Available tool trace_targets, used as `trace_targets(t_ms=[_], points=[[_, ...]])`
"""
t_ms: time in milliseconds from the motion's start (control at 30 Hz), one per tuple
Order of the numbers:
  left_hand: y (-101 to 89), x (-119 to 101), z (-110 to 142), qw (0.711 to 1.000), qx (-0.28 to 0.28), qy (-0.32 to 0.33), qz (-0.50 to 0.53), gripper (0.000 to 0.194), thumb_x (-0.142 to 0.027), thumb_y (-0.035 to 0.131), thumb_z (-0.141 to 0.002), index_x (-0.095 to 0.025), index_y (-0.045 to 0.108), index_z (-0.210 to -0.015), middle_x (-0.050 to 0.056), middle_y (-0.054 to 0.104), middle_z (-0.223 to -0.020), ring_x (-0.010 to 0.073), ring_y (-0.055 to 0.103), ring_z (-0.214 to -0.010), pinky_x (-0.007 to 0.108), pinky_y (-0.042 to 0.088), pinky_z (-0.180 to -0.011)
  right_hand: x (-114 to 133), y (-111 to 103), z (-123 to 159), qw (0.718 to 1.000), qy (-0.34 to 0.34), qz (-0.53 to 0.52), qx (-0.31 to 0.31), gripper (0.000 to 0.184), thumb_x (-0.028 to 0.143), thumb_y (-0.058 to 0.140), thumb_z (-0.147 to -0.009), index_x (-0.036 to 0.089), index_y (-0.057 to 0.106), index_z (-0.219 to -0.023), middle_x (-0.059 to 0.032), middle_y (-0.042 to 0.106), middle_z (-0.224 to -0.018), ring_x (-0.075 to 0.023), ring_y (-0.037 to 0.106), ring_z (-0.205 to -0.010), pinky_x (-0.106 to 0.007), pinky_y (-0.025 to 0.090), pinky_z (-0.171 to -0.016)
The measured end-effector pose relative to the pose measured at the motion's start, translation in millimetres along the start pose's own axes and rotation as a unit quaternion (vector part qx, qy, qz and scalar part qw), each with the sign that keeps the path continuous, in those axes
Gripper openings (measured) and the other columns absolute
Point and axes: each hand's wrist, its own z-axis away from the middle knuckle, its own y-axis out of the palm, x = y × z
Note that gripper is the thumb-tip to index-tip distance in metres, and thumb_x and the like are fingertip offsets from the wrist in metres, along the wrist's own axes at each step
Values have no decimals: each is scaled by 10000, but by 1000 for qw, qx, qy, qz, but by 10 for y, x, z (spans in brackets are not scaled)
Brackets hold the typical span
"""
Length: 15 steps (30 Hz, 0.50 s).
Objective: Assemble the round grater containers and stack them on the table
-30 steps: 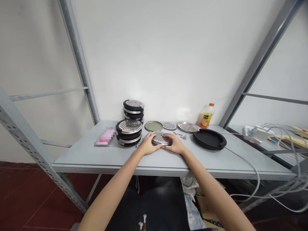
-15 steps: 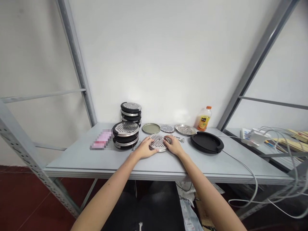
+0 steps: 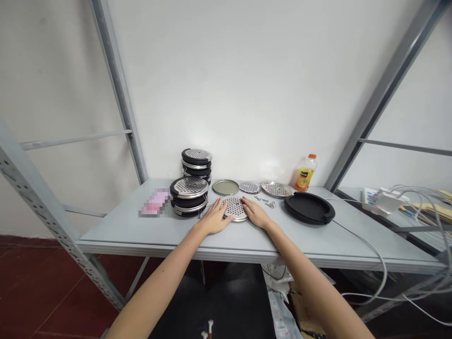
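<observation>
A round metal disc full of holes (image 3: 235, 207), with a shiny rim, lies flat on the grey table. My left hand (image 3: 213, 219) rests at its left side, fingers stretched out and the thumb at the near rim. At its right edge lies my right hand (image 3: 256, 213), also flat with extended fingers. Neither hand grasps the disc. Behind it are a plain greenish round lid (image 3: 226, 187), a perforated plate (image 3: 249, 187) and a rimmed perforated disc (image 3: 276, 189). A small metal chain (image 3: 265, 202) lies right of my right hand.
Two stacks of black-and-silver round units, a near stack (image 3: 189, 200) and a far stack (image 3: 197, 165), stand at left. A pixelated pink item (image 3: 155, 203) is beside them. To the right are a black round tray (image 3: 308, 207), a juice bottle (image 3: 306, 173) and white cables (image 3: 367, 245).
My fingers have straightened and flattened at the disc's sides, where they were more curled around its rim. The disc stays between my hands; the whole view has shifted slightly.
</observation>
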Motion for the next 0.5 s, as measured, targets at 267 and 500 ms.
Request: trace_targets(t_ms=[267, 500], points=[[11, 41, -7, 1000, 9, -3, 7, 865, -669, 594, -746, -182, 373, -1425, 142, 207, -1549, 297, 137, -1437, 439, 174, -1170, 55, -11, 1, 1000, 0, 14, -2, 388, 351, 386, -925, 191, 583, -1219, -112, 589, -1287, -245, 547, -1194, -434, 403, -1041], [-23, -23, 44, 1000, 2, 0, 22, 807, -663, 541, -794, -187, 372, -1424, 138, 236, -1542, 289, 159, -1437, 437, 189, -1169, 103, -40, -15, 999, 32, -38, -19, 445, 446, 350, -935, 193, 612, -1190, -106, 605, -1268, -247, 535, -1206, -438, 373, -1068]])
